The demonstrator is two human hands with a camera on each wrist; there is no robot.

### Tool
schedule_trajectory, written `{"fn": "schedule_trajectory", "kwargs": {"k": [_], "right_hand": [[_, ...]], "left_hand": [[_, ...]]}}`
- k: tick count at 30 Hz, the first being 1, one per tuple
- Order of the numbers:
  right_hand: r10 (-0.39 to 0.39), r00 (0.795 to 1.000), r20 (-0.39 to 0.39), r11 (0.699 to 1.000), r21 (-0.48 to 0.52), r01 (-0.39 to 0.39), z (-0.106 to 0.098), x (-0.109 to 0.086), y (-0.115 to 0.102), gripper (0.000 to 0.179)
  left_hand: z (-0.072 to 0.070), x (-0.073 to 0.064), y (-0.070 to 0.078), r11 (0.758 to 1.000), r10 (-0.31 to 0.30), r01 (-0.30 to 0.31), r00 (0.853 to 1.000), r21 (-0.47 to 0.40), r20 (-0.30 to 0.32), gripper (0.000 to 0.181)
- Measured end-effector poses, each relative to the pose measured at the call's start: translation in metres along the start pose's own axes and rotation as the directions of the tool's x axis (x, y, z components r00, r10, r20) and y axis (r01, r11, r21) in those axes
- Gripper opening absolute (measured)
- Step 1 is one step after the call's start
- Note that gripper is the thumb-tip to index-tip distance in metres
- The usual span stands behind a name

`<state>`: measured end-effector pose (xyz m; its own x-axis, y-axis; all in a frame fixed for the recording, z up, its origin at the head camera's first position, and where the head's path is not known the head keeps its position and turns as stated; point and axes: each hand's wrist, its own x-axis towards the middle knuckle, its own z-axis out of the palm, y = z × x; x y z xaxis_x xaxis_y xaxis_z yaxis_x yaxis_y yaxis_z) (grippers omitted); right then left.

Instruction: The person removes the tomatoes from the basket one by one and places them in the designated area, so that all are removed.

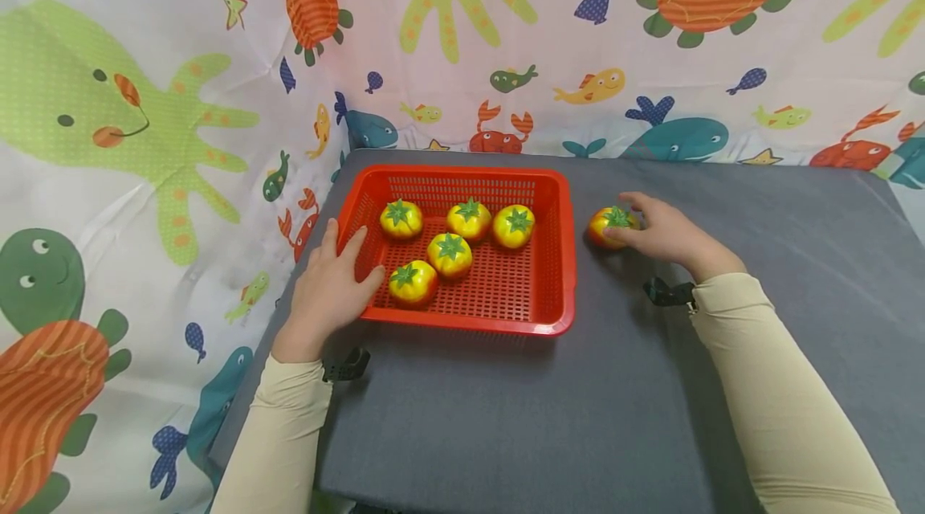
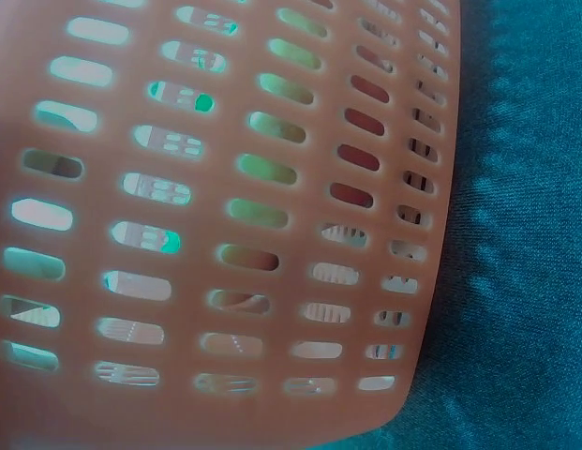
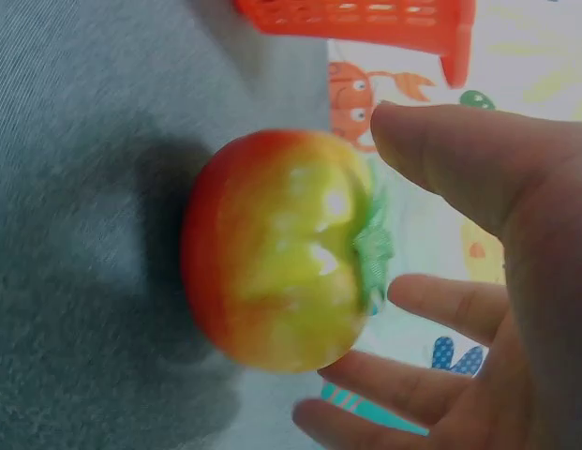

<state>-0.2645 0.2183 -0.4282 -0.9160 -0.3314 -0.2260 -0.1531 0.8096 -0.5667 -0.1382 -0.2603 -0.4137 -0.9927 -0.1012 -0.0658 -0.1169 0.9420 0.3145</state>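
A red plastic basket (image 1: pixel 462 328) with slotted walls holds several red-and-yellow toy tomatoes (image 1: pixel 450 255) with green leaf tops. My left hand (image 1: pixel 327 293) rests at the basket's left rim, fingers spread; the left wrist view shows only the slotted wall (image 2: pixel 187 291), not the hand. To the right of the basket, one more toy tomato (image 3: pixel 276 253) sits on the grey cloth. Around it my right hand (image 1: pixel 668 234) reaches, thumb and fingers apart on either side. In the right wrist view a gap shows between thumb and tomato; fingertip contact is unclear.
Grey cloth (image 1: pixel 462 418) covers the table. A white curtain (image 1: pixel 448 80) printed with sea animals hangs along the back and left edges. Dark wrist devices (image 1: pixel 668 292) sit at both sleeve cuffs.
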Motion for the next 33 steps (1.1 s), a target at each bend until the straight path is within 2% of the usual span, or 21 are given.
{"fn": "schedule_trajectory", "kwargs": {"k": [6,20,25,33], "right_hand": [[-0.009,0.999,-0.037,0.999,-0.036,0.008,-0.007,-0.002,-0.011,0.089],[-0.049,0.997,-0.065,0.998,-0.031,0.048,-0.017,-0.011,-0.043,0.088],[-0.063,0.996,-0.068,0.998,-0.031,0.062,-0.02,-0.014,-0.055,0.084],[-0.125,0.989,-0.078,0.992,-0.025,0.123,-0.021,-0.018,-0.077,0.08]], "left_hand": [[0.0,0.0,-0.003,1.0,0.018,-0.018,1.0,-0.007,-0.005,0.082],[-0.002,0.001,-0.004,1.0,0.031,-0.031,1.0,0.0,-0.004,0.079],[-0.002,0.001,-0.002,1.0,0.017,-0.017,1.0,-0.005,0.001,0.08],[-0.002,0.001,-0.003,1.0,0.014,-0.014,1.0,0.002,-0.003,0.079]]}}
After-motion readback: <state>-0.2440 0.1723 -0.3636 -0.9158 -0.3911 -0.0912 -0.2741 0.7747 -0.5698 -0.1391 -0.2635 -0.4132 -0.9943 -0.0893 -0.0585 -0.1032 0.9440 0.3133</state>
